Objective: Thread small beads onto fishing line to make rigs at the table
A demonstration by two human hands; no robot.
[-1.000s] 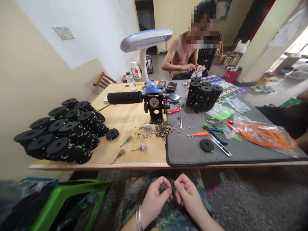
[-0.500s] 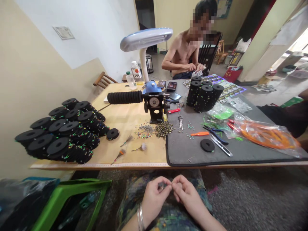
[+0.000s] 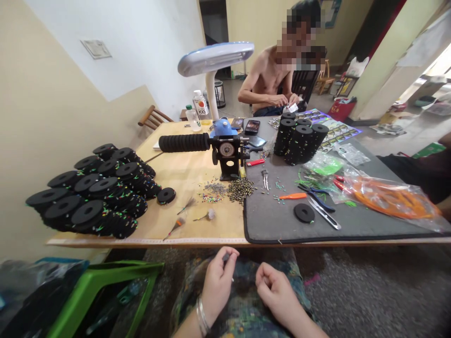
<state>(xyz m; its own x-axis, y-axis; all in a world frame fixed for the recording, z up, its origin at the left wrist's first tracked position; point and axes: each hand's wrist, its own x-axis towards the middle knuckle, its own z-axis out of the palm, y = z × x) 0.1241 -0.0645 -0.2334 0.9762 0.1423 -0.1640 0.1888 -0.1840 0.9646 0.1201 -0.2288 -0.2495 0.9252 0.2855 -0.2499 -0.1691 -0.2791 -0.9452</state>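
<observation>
Over my lap, below the table's front edge, my left hand (image 3: 219, 278) is closed in a pinch, thumb against forefinger. A tiny pale tip shows beside its palm, too small to name. My right hand (image 3: 276, 290) hangs a short way to the right with its fingers curled in; whatever it grips, if anything, is hidden. The two hands are apart. On the table above them lie small feather-like pieces, one with an orange body (image 3: 177, 226) and one with a pale tip (image 3: 210, 215). A black foam ring (image 3: 304, 213) lies on the grey mat (image 3: 271, 227).
Stacked black foam spools (image 3: 84, 213) fill the table's left. A winding device (image 3: 227, 155), a lamp (image 3: 215, 58) and bead piles (image 3: 240, 190) occupy the middle. An orange-handled tool (image 3: 292, 196) and a knife (image 3: 324, 213) lie right. Another person (image 3: 268, 84) sits opposite, hands busy.
My hands, whose fingertips met before, have drawn apart. The left has moved up and left, still pinching; the right has shifted slightly right and down with its fingers curled.
</observation>
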